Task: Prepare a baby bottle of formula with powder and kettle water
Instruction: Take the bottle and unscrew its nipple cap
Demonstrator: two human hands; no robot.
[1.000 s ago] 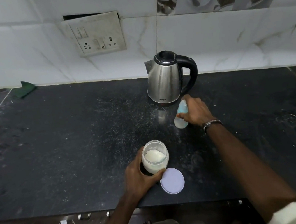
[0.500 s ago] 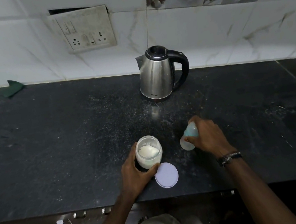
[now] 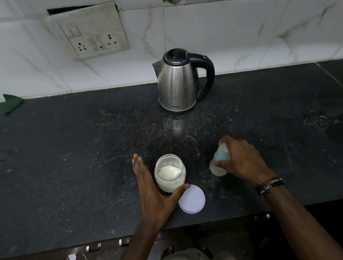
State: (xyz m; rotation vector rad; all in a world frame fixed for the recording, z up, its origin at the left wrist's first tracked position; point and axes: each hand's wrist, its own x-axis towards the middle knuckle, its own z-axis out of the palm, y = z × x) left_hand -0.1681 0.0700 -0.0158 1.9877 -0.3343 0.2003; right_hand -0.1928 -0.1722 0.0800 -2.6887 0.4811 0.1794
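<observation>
- Black stone counter (image 3: 62, 166), dusted with pale specks, carries one kettle, one jar, one lid and one bottle.
- Your left hand (image 3: 153, 195) lies with its fingers straight along the jar's (image 3: 169, 173) 9 o'clock side, thumb tip at the jar's base; nothing is gripped.
- One open glass jar holds white powder; its one round white lid (image 3: 191, 199) lies flat at the jar's 5 o'clock, just beside it.
- Your right hand (image 3: 242, 159) curls round the one baby bottle (image 3: 220, 160), tilted, at the jar's 3 o'clock.
- One steel kettle (image 3: 179, 83) stands at 12 o'clock, lid closed, well apart from both hands.
</observation>
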